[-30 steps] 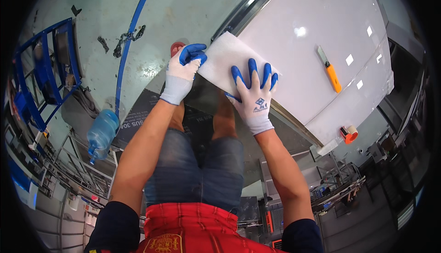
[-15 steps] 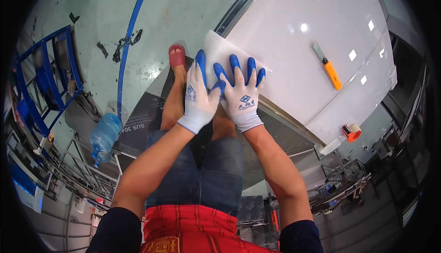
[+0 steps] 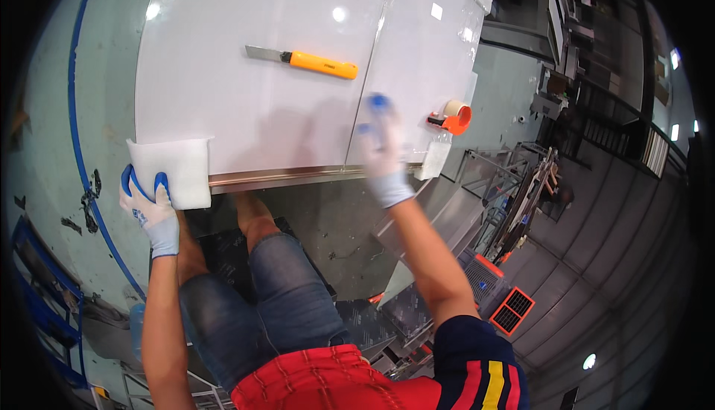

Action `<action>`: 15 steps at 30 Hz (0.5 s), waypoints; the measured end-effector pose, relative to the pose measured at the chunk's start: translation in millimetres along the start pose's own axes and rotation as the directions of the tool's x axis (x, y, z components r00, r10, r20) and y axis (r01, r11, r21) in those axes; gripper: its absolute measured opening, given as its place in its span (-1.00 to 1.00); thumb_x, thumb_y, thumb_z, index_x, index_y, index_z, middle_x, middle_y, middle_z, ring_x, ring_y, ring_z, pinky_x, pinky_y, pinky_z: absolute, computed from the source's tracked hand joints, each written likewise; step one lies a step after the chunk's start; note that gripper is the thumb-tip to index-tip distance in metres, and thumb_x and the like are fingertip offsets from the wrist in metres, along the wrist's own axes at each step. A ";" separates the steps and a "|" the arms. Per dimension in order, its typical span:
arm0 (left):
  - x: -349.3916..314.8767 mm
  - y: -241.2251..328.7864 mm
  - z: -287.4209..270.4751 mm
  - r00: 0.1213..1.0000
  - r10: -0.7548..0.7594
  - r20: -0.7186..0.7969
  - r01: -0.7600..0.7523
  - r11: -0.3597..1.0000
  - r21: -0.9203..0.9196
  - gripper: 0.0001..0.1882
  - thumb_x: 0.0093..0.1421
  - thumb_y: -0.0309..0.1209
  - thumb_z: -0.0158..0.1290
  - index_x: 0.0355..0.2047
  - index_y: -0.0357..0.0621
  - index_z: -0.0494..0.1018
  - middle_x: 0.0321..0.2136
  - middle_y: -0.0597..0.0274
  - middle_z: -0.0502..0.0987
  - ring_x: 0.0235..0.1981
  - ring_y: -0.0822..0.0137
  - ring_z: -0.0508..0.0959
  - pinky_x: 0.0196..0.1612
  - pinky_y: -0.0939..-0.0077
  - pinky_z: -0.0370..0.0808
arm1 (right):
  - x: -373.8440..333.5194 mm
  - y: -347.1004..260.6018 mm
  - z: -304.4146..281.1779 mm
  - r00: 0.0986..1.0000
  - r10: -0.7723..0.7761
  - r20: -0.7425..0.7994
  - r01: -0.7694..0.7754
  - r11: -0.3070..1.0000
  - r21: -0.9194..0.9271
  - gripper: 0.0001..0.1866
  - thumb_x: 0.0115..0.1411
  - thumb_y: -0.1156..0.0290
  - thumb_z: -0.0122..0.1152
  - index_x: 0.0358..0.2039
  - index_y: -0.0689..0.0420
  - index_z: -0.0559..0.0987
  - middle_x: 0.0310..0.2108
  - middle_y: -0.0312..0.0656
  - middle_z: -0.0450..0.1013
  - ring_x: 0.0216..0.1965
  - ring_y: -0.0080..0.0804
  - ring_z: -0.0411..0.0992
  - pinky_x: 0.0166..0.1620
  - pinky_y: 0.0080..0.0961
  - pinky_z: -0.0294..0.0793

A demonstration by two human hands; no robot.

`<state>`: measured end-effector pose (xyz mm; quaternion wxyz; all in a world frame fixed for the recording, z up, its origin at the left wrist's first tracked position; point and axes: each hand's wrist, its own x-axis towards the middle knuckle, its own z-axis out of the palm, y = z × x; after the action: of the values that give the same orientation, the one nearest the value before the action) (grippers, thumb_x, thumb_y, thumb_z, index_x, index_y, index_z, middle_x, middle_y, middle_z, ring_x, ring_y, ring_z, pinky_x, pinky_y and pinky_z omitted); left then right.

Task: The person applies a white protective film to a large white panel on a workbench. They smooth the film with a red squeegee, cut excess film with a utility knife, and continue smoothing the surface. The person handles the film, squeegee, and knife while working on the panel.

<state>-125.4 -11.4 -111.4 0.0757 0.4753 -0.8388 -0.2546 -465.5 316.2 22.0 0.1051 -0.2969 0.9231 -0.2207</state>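
Note:
My left hand (image 3: pixel 151 213), in a white glove with blue fingertips, grips a white foam sheet (image 3: pixel 179 175) folded around the near left corner of a big white panel (image 3: pixel 246 112). Its thumb lies on the foam and the other fingers are at the left edge. My right hand (image 3: pixel 383 142), gloved alike, is over the near right part of the panel, its fingers smeared by motion. Close by on its right, an orange tape dispenser (image 3: pixel 462 119) with a pale roll stands at the panel's right edge. An orange utility knife (image 3: pixel 324 65) lies on the panel, blade out to the left.
Another piece of foam (image 3: pixel 434 160) covers the near right corner. A metal-coloured strip (image 3: pixel 283 177) runs along the panel's near edge. Blue metal frames (image 3: pixel 45 306) and a blue water bottle (image 3: pixel 137 328) stand at the left. Metal racks (image 3: pixel 484 201) are at the right.
My view has swung to the right. My hands, side by side on the foam before, are now apart: the left stays at the foam corner, the right has moved toward the tape dispenser.

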 end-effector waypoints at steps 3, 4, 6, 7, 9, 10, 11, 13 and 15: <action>-0.4 -0.5 -0.2 1.000 -0.028 0.012 0.028 1.000 -0.012 -0.21 0.38 -0.19 0.34 0.46 -0.35 0.33 0.33 -0.30 0.35 0.38 -0.34 0.34 0.52 -0.16 0.24 | -0.2 123.6 -95.1 0.955 0.230 -0.185 -0.287 0.868 -0.405 -0.52 0.36 0.47 0.41 0.28 0.16 0.63 0.26 0.07 0.56 0.34 0.10 0.45 0.43 0.00 0.41; -0.4 1.4 -0.2 0.999 -0.039 0.013 0.040 0.997 -0.062 -0.21 0.39 -0.19 0.34 0.47 -0.34 0.33 0.32 -0.29 0.36 0.38 -0.32 0.35 0.51 -0.16 0.25 | -5.5 154.8 -123.7 0.937 0.321 -0.140 -0.342 0.756 -0.558 -0.44 0.30 0.43 0.46 0.31 0.17 0.60 0.25 0.08 0.55 0.32 0.13 0.44 0.41 0.02 0.42; -0.9 10.0 -0.5 0.997 -0.074 -0.009 0.071 0.979 -0.191 -0.22 0.41 -0.20 0.32 0.49 -0.33 0.32 0.31 -0.27 0.37 0.38 -0.29 0.36 0.50 -0.14 0.27 | -10.6 202.3 -160.7 0.864 0.502 -0.044 -0.363 0.561 -0.744 -0.28 0.20 0.35 0.56 0.37 0.10 0.55 0.32 0.06 0.49 0.34 0.20 0.40 0.41 0.05 0.46; -1.5 14.9 -1.5 0.994 -0.100 -0.033 0.088 0.959 -0.268 -0.23 0.42 -0.20 0.31 0.50 -0.32 0.32 0.31 -0.26 0.38 0.39 -0.28 0.36 0.50 -0.14 0.28 | -12.9 218.5 -166.7 0.887 0.461 -0.014 -0.319 0.591 -0.741 -0.27 0.18 0.33 0.58 0.37 0.05 0.55 0.33 0.05 0.48 0.35 0.19 0.39 0.41 0.05 0.46; -1.7 24.3 -2.4 0.993 -0.088 -0.078 0.055 0.935 -0.350 -0.26 0.47 -0.24 0.27 0.53 -0.30 0.31 0.33 -0.26 0.39 0.39 -0.25 0.37 0.49 -0.11 0.28 | -10.6 241.4 -167.8 0.867 0.498 -0.003 -0.324 0.560 -0.763 -0.26 0.15 0.28 0.61 0.36 -0.03 0.57 0.33 0.02 0.48 0.35 0.18 0.39 0.40 0.05 0.47; -2.3 27.4 -3.4 0.991 -0.084 -0.107 0.054 0.967 -0.250 -0.27 0.47 -0.26 0.27 0.53 -0.29 0.31 0.35 -0.27 0.39 0.39 -0.26 0.38 0.50 -0.10 0.27 | -6.0 249.8 -163.2 0.864 0.503 -0.006 -0.322 0.544 -0.775 -0.27 0.14 0.27 0.62 0.35 -0.05 0.59 0.33 0.00 0.48 0.34 0.18 0.39 0.39 0.05 0.48; -2.5 28.6 -3.9 0.990 -0.046 -0.133 0.025 0.988 -0.151 -0.27 0.46 -0.27 0.26 0.53 -0.28 0.31 0.36 -0.27 0.39 0.39 -0.26 0.38 0.51 -0.10 0.26 | -2.1 255.5 -159.5 0.865 0.502 0.009 -0.311 0.549 -0.776 -0.27 0.12 0.25 0.64 0.33 -0.08 0.61 0.32 -0.03 0.48 0.34 0.17 0.39 0.37 0.05 0.49; -4.2 26.5 -5.6 0.982 -0.030 -0.187 0.043 0.997 0.066 -0.29 0.47 -0.30 0.22 0.54 -0.25 0.31 0.42 -0.27 0.38 0.41 -0.26 0.38 0.51 -0.11 0.25 | 3.6 261.6 -154.1 0.851 0.524 -0.022 -0.331 0.504 -0.798 -0.31 0.12 0.20 0.64 0.28 -0.08 0.65 0.32 -0.08 0.49 0.33 0.17 0.39 0.34 0.09 0.50; -6.8 20.1 -7.3 0.985 0.028 -0.171 -0.007 0.993 0.121 -0.30 0.47 -0.30 0.20 0.54 -0.25 0.31 0.44 -0.24 0.38 0.42 -0.27 0.36 0.51 -0.14 0.25 | 5.0 259.3 -154.8 0.879 0.477 -0.008 -0.300 0.541 -0.786 -0.37 0.12 0.12 0.64 0.20 -0.01 0.70 0.29 -0.13 0.52 0.31 0.18 0.39 0.32 0.17 0.43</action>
<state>-134.2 0.1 -94.3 0.1214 0.4919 -0.8470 -0.1610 -649.8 555.0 36.2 0.1109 -0.1206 0.9534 0.2535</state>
